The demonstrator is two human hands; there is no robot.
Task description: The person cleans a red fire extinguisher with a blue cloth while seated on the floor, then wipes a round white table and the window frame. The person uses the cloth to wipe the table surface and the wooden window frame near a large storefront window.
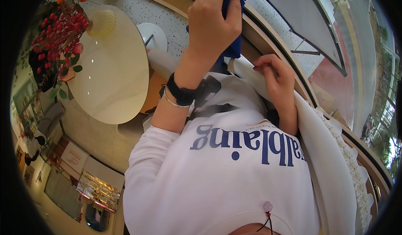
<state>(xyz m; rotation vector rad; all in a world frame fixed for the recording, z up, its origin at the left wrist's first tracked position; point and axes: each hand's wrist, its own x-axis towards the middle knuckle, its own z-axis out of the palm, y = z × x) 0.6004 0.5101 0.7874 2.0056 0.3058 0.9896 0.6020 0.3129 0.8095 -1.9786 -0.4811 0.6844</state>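
Note:
My left hand (213,18), with a black watch (181,90) and a silver bangle (172,100) on its wrist, is raised at the top centre. It grips a blue cloth (231,48), which hangs down below the palm against the wooden window frame (256,38). Lower and to the right is my right hand (278,81), its fingers bent beside a length of white fabric (246,67) that looks like a curtain. A small dark spot shows at its fingertips; whether they pinch anything is unclear. Lace trim (344,147) edges the white fabric on the right.
To my left stands an oval cream table (110,68) with a yellow ribbed vase (103,23) of red berries (59,30). Behind it is a round white base (154,40) on speckled floor. Beyond the frame, a framed panel (306,18) stands outside by a road.

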